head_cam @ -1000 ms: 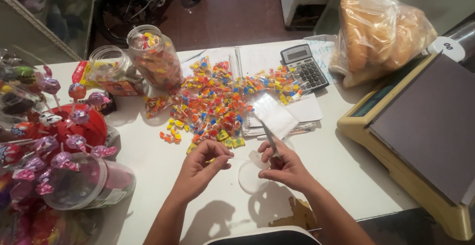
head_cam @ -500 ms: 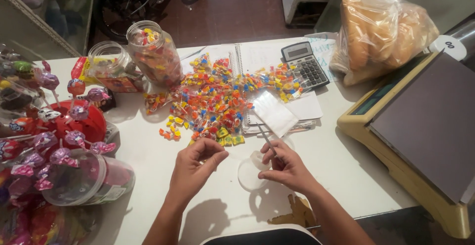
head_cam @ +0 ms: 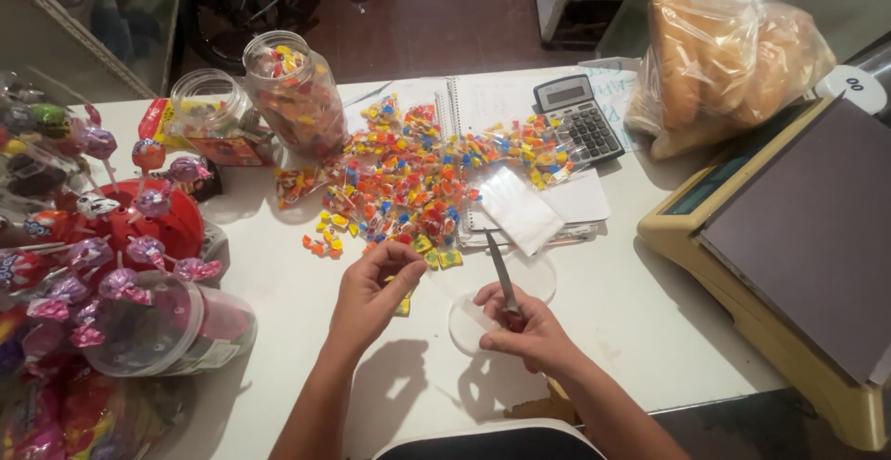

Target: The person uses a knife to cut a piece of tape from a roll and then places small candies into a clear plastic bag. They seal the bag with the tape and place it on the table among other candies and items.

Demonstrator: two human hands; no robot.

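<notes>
Two hands are at work near the front edge of the worktop. My left hand has its fingers pinched narrow on a small yellow wrapped candy, thumb and forefinger closed round it, just in front of the pile. My right hand is closed round the red handle of a knife, whose thin blade points away from me toward the candy pile. Under that hand lies a clear round lid, flat on the worktop, with a second clear disc just behind it.

The pile of bright wrapped candies spreads across the middle of the worktop and over a spiral notebook, with a calculator touching its right side and a white paper packet lying on the notebook's near corner. Toward the back left stand a tall candy jar and an empty jar. Along the left edge is a red lollipop stand, and a plastic tub lies on its side. A scale fills the right edge, with a bag of bread behind it.

What worries me is the blade: its tip sits close to my left fingers, and a slip on a slick wrapper could nick them. The lid could skid on the smooth surface too, and my elbow could scatter loose candies off the front edge.
</notes>
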